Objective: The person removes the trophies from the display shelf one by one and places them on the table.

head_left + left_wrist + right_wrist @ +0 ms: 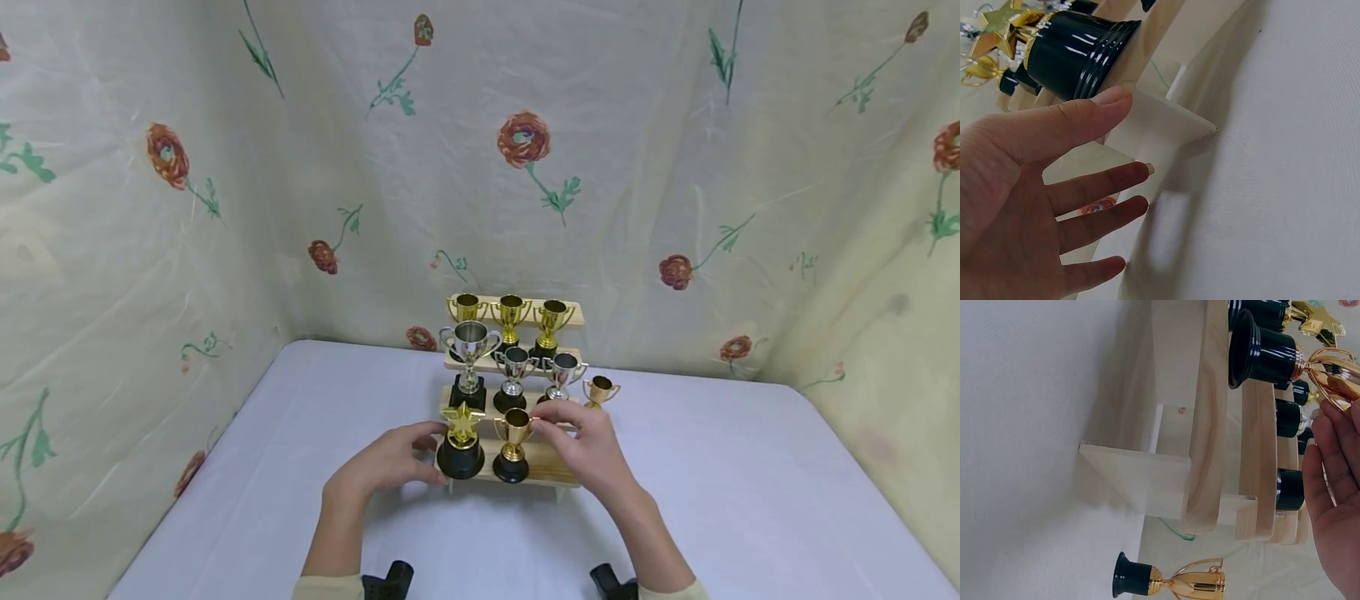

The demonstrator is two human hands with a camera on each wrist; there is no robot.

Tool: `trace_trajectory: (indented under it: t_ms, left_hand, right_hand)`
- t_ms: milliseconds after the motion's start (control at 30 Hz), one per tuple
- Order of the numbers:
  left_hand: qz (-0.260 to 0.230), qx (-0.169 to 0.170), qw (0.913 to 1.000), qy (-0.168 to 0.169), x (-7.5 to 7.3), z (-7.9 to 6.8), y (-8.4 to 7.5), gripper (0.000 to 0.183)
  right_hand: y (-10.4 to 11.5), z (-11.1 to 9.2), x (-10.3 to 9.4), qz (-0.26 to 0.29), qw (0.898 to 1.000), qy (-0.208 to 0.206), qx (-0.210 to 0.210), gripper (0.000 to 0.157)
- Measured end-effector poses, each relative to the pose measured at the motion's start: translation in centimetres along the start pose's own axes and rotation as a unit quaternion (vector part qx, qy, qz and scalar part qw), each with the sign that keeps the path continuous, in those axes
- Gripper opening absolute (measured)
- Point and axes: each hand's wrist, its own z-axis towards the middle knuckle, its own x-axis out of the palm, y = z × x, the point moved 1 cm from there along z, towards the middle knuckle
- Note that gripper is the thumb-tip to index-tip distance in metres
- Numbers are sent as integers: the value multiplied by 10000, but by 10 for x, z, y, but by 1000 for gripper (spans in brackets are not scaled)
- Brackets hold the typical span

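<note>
My right hand [581, 437] pinches a small bronze-gold trophy cup [516, 425] by its side. Its black base [1266, 353] is close over the bottom shelf, with the underside rim showing in the right wrist view. At the shelf's left end stands a gold star trophy [462, 425] on a wide black base. Beside that end is my left hand [393, 457], fingers spread and fairly straight; in the left wrist view its thumb [1113, 95] lies at the shelf edge by the star trophy's base.
The tiered wooden stand [555, 469] holds gold cups [512, 310] on its upper tier, with silver cups [515, 364] below. Another bronze-gold cup [1197, 587] stands on the white tablecloth [735, 483] right of the stand. A floral curtain [615, 183] hangs behind.
</note>
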Motion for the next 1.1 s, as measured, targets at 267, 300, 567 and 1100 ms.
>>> trace_trajectory:
  t_ms: [267, 300, 567, 1100]
  left_hand:
    - [53, -24, 10000, -39, 0, -1, -1, 75]
    - [54, -30, 10000, -43, 1, -1, -1, 75]
    - [54, -69, 9999, -67, 1, -1, -3, 75]
    - [60, -132, 9999, -57, 1, 0, -4, 75]
  right_hand:
    - [-3, -1, -6, -151, 9999, -45, 23, 10]
    - [-4, -1, -7, -156, 9999, -46, 23, 10]
    - [-9, -1, -19, -130, 9998, -122, 68, 7]
    - [-11, -2, -41, -380, 9975, -545, 228, 8]
